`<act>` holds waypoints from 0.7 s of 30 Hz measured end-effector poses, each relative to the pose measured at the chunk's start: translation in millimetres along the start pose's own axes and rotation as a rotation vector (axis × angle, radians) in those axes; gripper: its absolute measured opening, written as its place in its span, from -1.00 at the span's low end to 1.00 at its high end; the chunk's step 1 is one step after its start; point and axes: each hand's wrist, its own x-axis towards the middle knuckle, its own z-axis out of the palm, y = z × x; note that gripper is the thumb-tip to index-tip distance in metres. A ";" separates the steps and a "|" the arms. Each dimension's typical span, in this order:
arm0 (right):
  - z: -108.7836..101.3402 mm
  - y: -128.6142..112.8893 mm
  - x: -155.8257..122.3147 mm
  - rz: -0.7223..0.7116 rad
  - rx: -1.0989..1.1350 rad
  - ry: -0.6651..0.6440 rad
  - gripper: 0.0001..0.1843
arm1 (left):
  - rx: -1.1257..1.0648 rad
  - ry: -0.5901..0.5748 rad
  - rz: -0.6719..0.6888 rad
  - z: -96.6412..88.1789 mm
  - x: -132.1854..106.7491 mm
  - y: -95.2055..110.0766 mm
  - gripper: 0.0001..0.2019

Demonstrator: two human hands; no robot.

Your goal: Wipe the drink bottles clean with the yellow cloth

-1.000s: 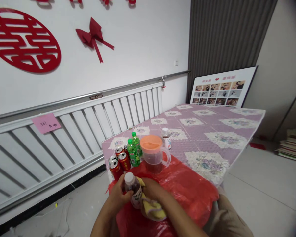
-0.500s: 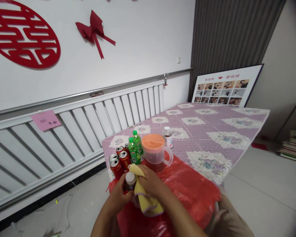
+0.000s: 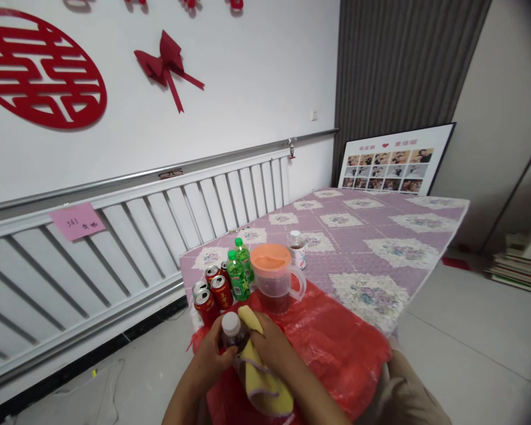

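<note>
Near the table's front edge, my left hand [image 3: 216,352] is wrapped round a white-capped plastic bottle [image 3: 232,326] with dark contents. My right hand [image 3: 269,341] grips a yellow cloth [image 3: 268,389] with a pale purple edge, pressed against the bottle's right side. The cloth hides much of the bottle's lower part. Beneath both hands spreads a red plastic bag [image 3: 336,336]. Just beyond them stands a clear pitcher [image 3: 278,288] with an orange lid. Two green bottles [image 3: 238,277] and several red cans [image 3: 220,290] are grouped to its left.
Another white-capped bottle [image 3: 298,251] stands behind the pitcher. A purple floral tablecloth [image 3: 336,260] covers the table. A white radiator [image 3: 159,236] runs along the wall at the left. A framed photo board [image 3: 389,162] leans at the back right.
The cloth's upper end has shifted off the bottle's cap area, and more of the bottle's neck shows. Both hands keep their hold. The whole view has shifted slightly.
</note>
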 end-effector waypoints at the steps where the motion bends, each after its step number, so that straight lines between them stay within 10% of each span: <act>1: 0.0 -5.7 -0.6 -0.011 -0.002 0.027 -0.42 | -0.023 -0.019 0.009 0.3 -0.2 1.3 -0.35; 21: 22.4 1.7 -63.6 -0.190 -0.325 0.089 -0.27 | -0.106 -0.060 -0.007 4.1 -3.5 14.3 -0.50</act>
